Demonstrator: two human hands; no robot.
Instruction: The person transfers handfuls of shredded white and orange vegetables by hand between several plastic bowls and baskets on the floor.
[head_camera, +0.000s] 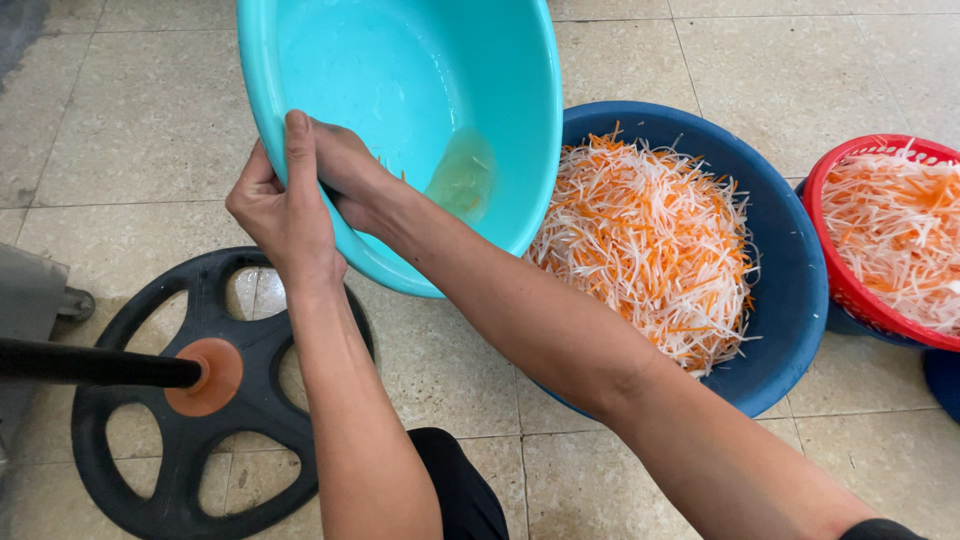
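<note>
While both hands (300, 195) grip rim, turquoise basin (400, 110) tilts toward blue tub (790, 270).

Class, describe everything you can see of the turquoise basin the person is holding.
The turquoise basin is a round, smooth bowl that looks like plastic, tipped steeply over the blue tub of shredded vegetables. Cloudy liquid pools low inside it. The left hand grips its rim from outside; the right hand presses inside the rim.

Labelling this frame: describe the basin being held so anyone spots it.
On the tiled floor, look left of the dark blue basin heaped with shredded vegetables. The turquoise basin is tilted, gripped by left hand and right hand; unlike its neighbours, it holds only cloudy liquid.
</note>
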